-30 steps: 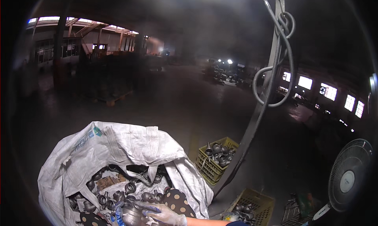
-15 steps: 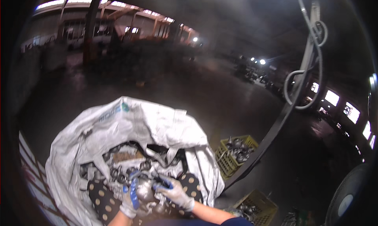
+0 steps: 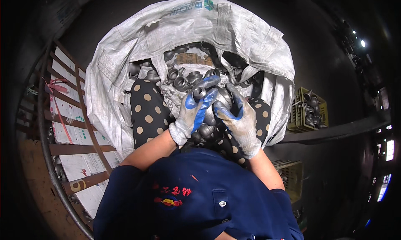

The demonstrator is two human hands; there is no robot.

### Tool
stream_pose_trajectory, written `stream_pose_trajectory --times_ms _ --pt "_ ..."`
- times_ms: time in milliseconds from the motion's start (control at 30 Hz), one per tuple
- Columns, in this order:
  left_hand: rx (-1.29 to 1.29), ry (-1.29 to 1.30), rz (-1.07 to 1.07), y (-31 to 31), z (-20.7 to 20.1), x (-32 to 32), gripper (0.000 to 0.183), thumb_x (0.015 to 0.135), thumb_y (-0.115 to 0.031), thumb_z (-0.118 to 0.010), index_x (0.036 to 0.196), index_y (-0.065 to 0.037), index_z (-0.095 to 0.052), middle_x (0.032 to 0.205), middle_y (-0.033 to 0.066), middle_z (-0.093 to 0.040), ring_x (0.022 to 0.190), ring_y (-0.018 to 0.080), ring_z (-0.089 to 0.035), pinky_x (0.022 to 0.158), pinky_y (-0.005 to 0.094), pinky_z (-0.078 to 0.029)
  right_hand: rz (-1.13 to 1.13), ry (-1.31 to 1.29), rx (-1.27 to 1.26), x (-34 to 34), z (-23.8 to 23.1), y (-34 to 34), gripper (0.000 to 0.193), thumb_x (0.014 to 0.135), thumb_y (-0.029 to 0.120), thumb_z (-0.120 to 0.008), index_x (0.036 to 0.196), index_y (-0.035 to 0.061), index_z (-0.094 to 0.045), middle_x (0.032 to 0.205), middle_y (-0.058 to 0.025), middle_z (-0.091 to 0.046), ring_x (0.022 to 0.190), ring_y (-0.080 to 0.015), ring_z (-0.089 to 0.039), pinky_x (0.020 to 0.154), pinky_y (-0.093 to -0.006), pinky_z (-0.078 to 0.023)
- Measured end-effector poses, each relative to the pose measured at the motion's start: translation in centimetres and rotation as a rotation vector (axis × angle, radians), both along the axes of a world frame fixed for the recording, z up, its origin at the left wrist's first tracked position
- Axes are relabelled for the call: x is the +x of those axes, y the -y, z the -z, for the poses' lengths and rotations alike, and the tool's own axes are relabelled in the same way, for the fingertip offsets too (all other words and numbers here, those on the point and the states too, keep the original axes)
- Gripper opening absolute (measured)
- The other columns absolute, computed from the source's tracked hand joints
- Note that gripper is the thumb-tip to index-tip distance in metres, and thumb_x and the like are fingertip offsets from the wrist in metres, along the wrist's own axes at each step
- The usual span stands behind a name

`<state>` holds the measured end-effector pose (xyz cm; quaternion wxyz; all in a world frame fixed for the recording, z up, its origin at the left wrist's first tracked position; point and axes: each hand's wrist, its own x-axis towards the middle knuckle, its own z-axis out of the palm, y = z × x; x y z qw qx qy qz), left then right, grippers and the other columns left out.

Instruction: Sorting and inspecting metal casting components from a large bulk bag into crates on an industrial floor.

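Both my hands wear white knit gloves with blue-coated fingers and meet above my lap. Curled round a grey metal pipe fitting [image 3: 199, 92], my left hand [image 3: 193, 110] leaves its small round opening facing up between thumb and fingers. Against a larger rounded fitting body [image 3: 223, 98] beside it, my right hand [image 3: 238, 118] closes with thumb and fingers. I cannot tell whether these are one piece or two, as fingers cover where they meet. More grey fittings [image 3: 180, 82] lie just beyond my hands, inside a large white woven sack [image 3: 184, 31]. Others rest in my lap beneath my wrists.
A rusty metal frame [image 3: 79, 123] with white panels stands to my left. On the right are a yellow-green crate [image 3: 297, 114] of fittings and a second crate [image 3: 294, 177] nearer me. A dark bar [image 3: 334, 131] runs between them. Brown cardboard [image 3: 188, 59] lies in the sack.
The view has tilted down, so the sack and my hands sit higher in the picture and my shirt now shows. Both hands stay together at the fittings, with the fingers shifted round them.
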<state>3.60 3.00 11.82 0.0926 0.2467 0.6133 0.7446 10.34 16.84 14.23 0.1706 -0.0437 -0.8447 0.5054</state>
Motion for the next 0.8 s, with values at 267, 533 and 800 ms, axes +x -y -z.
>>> stream_pose_trajectory --times_ms 267,533,800 --pt "-0.232 -0.536 -0.113 1.2 2.9 -0.3 0.035 0.096 -0.020 -0.047 0.122 0.003 -0.052 0.120 0.0122 -0.057 0.109 0.0189 -0.054 0.097 0.0320 -0.040 -0.078 -0.051 0.132 0.9 0.7 -0.5 0.060 0.074 0.025 -0.074 0.126 0.0024 -0.051 0.117 -0.0188 -0.059 0.107 -0.0298 -0.059 0.091 -0.0351 -0.046" --pt "-0.078 -0.520 -0.038 0.1 3.8 0.0 0.074 0.066 -0.030 -0.077 0.127 -0.001 -0.048 0.124 0.0185 -0.053 0.112 0.0338 -0.053 0.102 0.0419 -0.037 -0.129 -0.038 -0.133 0.8 1.7 -1.5 0.060 0.073 0.018 -0.075 0.124 -0.0014 -0.051 0.120 -0.0185 -0.058 0.110 -0.0271 -0.058 0.093 -0.0338 -0.045" --pt "-0.271 -0.725 -0.208 0.6 3.1 -0.1 0.037 0.094 -0.018 -0.051 0.125 0.002 -0.049 0.121 0.0116 -0.056 0.110 0.0187 -0.054 0.097 0.0313 -0.042 -0.140 0.064 -0.078 0.6 1.7 -1.2 0.059 0.077 0.014 -0.073 0.126 -0.0050 -0.048 0.124 -0.0179 -0.056 0.115 -0.0218 -0.054 0.097 -0.0314 -0.041"
